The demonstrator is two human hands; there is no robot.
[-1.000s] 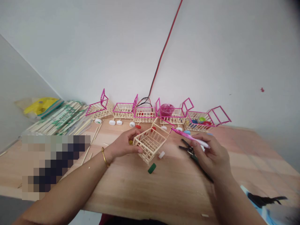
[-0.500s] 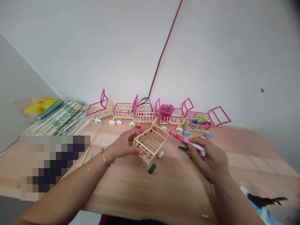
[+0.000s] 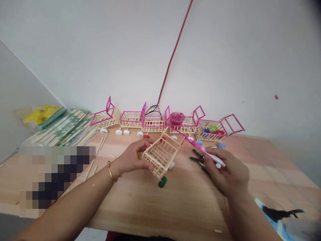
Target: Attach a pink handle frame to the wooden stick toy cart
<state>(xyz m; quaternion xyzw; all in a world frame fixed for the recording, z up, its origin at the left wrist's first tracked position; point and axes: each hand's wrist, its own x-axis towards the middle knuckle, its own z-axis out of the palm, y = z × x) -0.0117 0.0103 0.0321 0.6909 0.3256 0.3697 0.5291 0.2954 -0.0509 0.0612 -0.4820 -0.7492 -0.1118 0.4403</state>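
From where I stand, the person's left hand (image 3: 133, 156) is pinching the near corner of a small stick cart (image 3: 162, 153) between thumb and fingers, tilted above the middle of the worktop (image 3: 150, 209). A green wheel (image 3: 162, 182) hangs at its lower corner. The right hand (image 3: 229, 170) grips a pink-and-white brush (image 3: 206, 152), its bristles at the cart's handle end. Black-handled pliers (image 3: 197, 159) lie near that hand. Behind, pink-trimmed carts (image 3: 131, 120) line the wall beside a pink-stained cup (image 3: 177, 119).
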